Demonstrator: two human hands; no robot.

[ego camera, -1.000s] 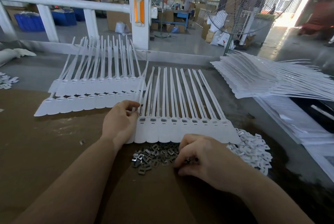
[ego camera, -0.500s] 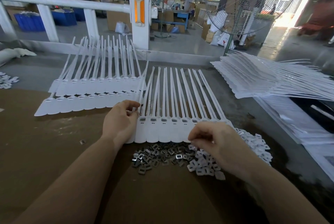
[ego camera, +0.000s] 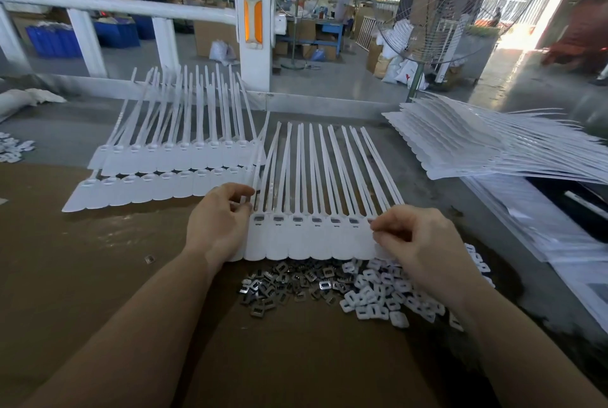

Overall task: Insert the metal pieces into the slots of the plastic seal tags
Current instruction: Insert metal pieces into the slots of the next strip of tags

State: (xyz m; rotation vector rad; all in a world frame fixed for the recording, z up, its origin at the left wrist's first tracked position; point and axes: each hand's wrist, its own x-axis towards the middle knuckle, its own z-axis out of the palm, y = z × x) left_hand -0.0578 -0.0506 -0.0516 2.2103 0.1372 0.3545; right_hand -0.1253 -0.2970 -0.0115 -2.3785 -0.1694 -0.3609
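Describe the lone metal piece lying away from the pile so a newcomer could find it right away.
Start at the brown cardboard sheet covering the near table. Left of the left hand, just beyond the forearm, a single small metal piece lies by itself. Unlike the heap of metal pieces below the seal tags, nothing touches it.

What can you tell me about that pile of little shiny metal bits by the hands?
The heap of small grey metal clips lies loose on the brown cardboard tabletop, just below the row of white plastic seal tags. Each looks flat and squarish with a slot-like hole. It touches a pile of small white plastic caps. Neither hand touches it.
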